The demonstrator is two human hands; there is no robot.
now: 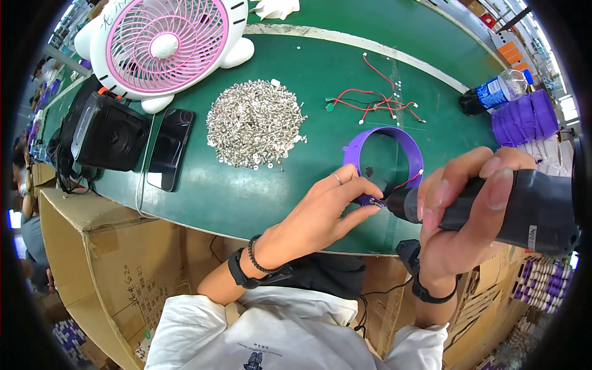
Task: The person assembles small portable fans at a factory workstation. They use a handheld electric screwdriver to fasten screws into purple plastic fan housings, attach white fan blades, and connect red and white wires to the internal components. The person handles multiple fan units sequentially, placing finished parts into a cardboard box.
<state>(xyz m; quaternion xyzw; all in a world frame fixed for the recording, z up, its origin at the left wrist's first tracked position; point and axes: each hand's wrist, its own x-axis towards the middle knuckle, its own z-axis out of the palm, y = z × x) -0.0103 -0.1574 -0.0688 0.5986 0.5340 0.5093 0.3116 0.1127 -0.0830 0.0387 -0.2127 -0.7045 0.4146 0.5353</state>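
A purple plastic ring (353,149) stands on the green table in front of me. My left hand (314,209) pinches its near edge between thumb and fingers, beside a small metal piece. Wrapped in my right hand (459,213) is a black electric screwdriver (536,213), lying nearly level with its tip pointing left. The tip meets the ring's near edge right by my left fingertips; whether it sits in a screw is too small to tell. A short red wire (407,181) with a white connector runs from the ring's near right side.
Left of the ring lies a heap of small silver screws (254,123). Red and black wires (376,105) lie beyond it. A pink-and-white fan (164,46), a phone (171,148) and a black speaker (111,132) stand left. At right are a bottle (493,91) and stacked purple rings (524,117).
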